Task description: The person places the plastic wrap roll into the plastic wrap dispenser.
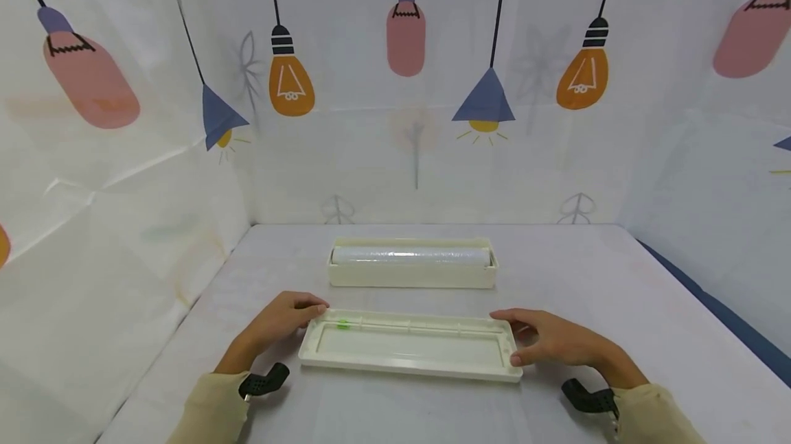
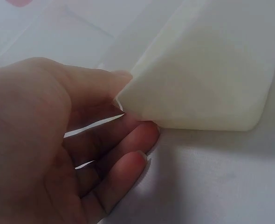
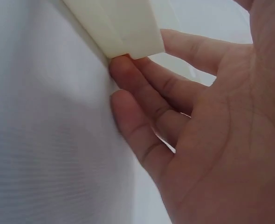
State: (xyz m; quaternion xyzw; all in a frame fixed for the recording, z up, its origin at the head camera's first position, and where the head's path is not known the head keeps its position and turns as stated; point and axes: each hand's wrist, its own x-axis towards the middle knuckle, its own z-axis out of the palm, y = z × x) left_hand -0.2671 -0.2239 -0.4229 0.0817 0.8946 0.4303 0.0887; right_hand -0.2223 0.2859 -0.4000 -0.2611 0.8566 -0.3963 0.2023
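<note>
A long cream plastic lid, inner side up, lies across the front of the table. A small green piece sits on its inner rail. My left hand pinches its far left corner; in the left wrist view the thumb is on the lid's edge and fingertips are under it. At the right end, my right hand holds the lid between thumb and fingers, with fingertips beneath the edge in the right wrist view. Behind it stands a cream box holding a shiny film roll.
The white-covered table reaches back to a white curtain printed with hanging lamps. More curtain stands along both sides. A dark wrist mount is on the left wrist and another mount on the right.
</note>
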